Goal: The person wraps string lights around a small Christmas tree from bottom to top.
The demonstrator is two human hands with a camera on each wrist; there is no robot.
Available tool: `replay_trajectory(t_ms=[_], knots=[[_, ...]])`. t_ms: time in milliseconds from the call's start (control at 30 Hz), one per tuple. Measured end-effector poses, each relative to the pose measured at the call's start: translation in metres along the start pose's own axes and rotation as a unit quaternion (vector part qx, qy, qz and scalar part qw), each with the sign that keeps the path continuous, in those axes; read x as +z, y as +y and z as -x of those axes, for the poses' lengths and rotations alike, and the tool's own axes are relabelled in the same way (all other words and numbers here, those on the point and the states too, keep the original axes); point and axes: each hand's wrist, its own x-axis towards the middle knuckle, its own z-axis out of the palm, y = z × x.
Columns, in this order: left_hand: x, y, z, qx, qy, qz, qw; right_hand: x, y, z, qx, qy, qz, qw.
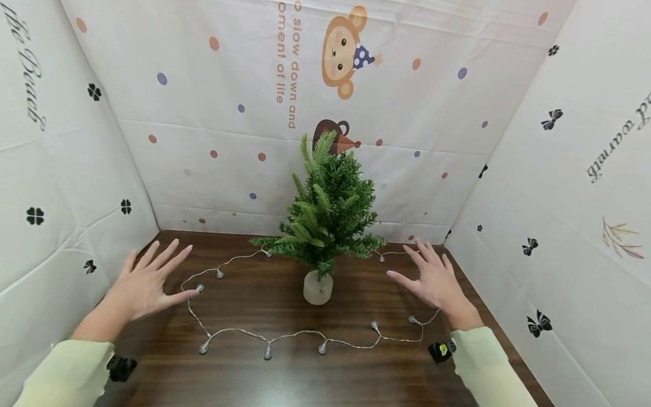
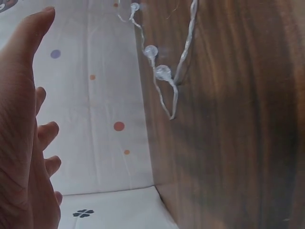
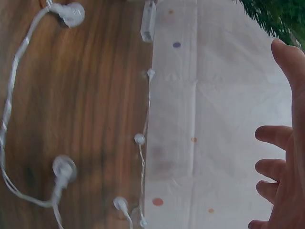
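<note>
A small green artificial Christmas tree (image 1: 330, 209) stands upright on a pale round base (image 1: 317, 288) near the back of the table. Round it on the wood lies a string of lights (image 1: 300, 333) with clear round bulbs (image 2: 163, 72) on twisted clear wire. To the left, my left hand (image 1: 144, 285) is held over the table with fingers spread; its thumb overlaps a bulb in the head view. My right hand (image 1: 432, 277) hovers at the right, fingers apart, above the light string. Neither hand holds anything. Part of the string behind the tree is hidden.
The dark wooden table (image 1: 244, 384) is enclosed by white printed cloth at the back (image 1: 193, 113), left (image 1: 51, 169) and right (image 1: 569, 198). A small whitish box (image 3: 148, 21) shows by the back cloth in the right wrist view.
</note>
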Motion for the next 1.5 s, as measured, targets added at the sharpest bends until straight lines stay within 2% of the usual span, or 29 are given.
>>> replay_trajectory(t_ms=[300, 567, 700, 867, 933, 1067, 1200, 1433, 1500], knots=[[0.012, 0.000, 0.013, 0.007, 0.015, 0.006, 0.9999, 0.021, -0.019, 0.010, -0.023, 0.010, -0.033, 0.9992], [0.023, 0.002, 0.020, 0.024, 0.021, 0.025, 0.9992, 0.042, -0.047, 0.023, -0.069, 0.015, -0.085, 0.9939], [0.028, 0.003, 0.023, 0.043, 0.021, 0.061, 0.9970, 0.051, -0.060, 0.028, -0.088, 0.013, -0.120, 0.9888], [0.035, 0.006, 0.028, 0.076, 0.026, 0.132, 0.9881, 0.060, -0.074, 0.032, -0.088, 0.001, -0.161, 0.9831], [0.038, 0.007, 0.030, 0.079, 0.023, 0.148, 0.9856, 0.064, -0.080, 0.034, -0.088, -0.010, -0.179, 0.9799], [0.041, 0.007, 0.033, 0.067, 0.012, 0.154, 0.9857, 0.072, -0.092, 0.033, -0.103, -0.023, -0.231, 0.9671], [0.042, 0.006, 0.033, 0.060, 0.003, 0.156, 0.9860, 0.082, -0.105, 0.031, -0.128, -0.031, -0.292, 0.9472], [0.054, 0.000, 0.031, 0.106, 0.062, 0.155, 0.9802, 0.096, -0.137, 0.028, -0.179, -0.046, -0.336, 0.9235], [0.057, -0.002, 0.030, 0.118, 0.061, 0.159, 0.9783, 0.099, -0.147, 0.027, -0.183, -0.059, -0.349, 0.9172]])
